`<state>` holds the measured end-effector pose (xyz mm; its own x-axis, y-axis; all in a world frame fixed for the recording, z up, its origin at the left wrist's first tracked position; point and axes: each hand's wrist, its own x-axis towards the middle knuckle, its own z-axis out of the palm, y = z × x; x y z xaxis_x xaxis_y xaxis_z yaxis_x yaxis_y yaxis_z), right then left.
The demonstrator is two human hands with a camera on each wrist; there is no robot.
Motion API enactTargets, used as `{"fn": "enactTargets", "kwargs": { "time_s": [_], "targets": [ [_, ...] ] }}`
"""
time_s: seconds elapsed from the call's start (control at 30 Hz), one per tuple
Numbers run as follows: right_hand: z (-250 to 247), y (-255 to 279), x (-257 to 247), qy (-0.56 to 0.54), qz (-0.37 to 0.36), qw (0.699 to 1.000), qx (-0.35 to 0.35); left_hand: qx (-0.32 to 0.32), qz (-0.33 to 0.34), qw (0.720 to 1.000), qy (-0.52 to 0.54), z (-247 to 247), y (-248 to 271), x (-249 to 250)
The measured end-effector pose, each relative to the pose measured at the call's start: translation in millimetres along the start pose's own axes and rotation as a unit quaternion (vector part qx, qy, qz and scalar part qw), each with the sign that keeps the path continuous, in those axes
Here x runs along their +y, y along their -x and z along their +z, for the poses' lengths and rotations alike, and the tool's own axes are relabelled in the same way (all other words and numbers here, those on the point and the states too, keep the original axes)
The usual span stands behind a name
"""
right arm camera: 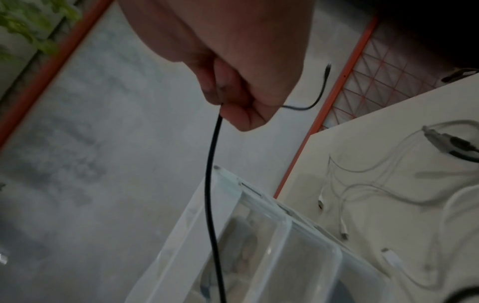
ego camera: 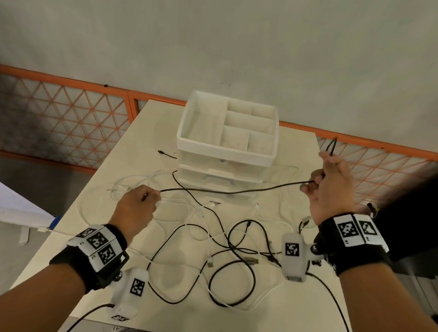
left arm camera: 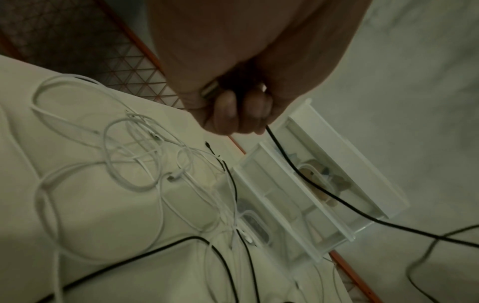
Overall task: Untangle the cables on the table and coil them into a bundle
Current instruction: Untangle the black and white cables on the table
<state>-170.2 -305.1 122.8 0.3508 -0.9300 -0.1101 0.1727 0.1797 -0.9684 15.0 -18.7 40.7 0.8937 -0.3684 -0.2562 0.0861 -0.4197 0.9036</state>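
Observation:
A black cable [ego camera: 237, 191] stretches taut above the table between both hands. My left hand [ego camera: 140, 203] pinches its left end, fingers curled round it [left arm camera: 269, 131]. My right hand [ego camera: 327, 180], raised at the right, grips the other end; the cable [right arm camera: 211, 174] runs down from the fist, and a short tail with a plug [right arm camera: 327, 69] sticks out beyond the fingers. Below lies a tangle of black cables [ego camera: 235, 256] and white cables [ego camera: 140, 184] on the white table [ego camera: 99, 261].
A white drawer organiser [ego camera: 227, 140] with open top compartments stands at the table's far middle. A small black plug [ego camera: 162, 153] lies to its left. An orange mesh fence [ego camera: 62, 115] runs behind the table. The table's left edge drops to the floor.

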Motion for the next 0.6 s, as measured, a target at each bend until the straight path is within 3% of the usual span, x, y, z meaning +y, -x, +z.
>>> {"fn": "enactTargets", "kwargs": {
  "time_s": [0.13,0.23,0.3,0.4,0.53,0.6],
  "targets": [
    [-10.4,-18.7,0.5,0.008,0.024,0.998,-0.049,-0.058,0.017,0.995,0.073,12.9,11.3,13.8],
    [-22.3,-20.7,29.4,0.216,0.093,0.971,-0.035,-0.082,0.035,0.993,0.079,18.8,14.3,21.6],
    [-27.5,-4.1,54.1,0.328,0.082,0.941,-0.008,-0.104,0.045,0.992,0.062,23.4,16.4,25.7],
    [-15.7,36.1,80.0,0.345,0.030,0.930,-0.122,-0.173,0.074,0.982,0.002,31.8,24.0,27.2],
    [16.5,78.9,99.4,0.373,0.001,0.860,-0.348,-0.297,0.125,0.944,-0.075,41.9,40.5,28.8],
    [21.6,80.0,110.7,0.411,0.010,0.841,-0.353,-0.335,0.117,0.931,-0.088,40.4,46.1,29.9]
  ]
}}
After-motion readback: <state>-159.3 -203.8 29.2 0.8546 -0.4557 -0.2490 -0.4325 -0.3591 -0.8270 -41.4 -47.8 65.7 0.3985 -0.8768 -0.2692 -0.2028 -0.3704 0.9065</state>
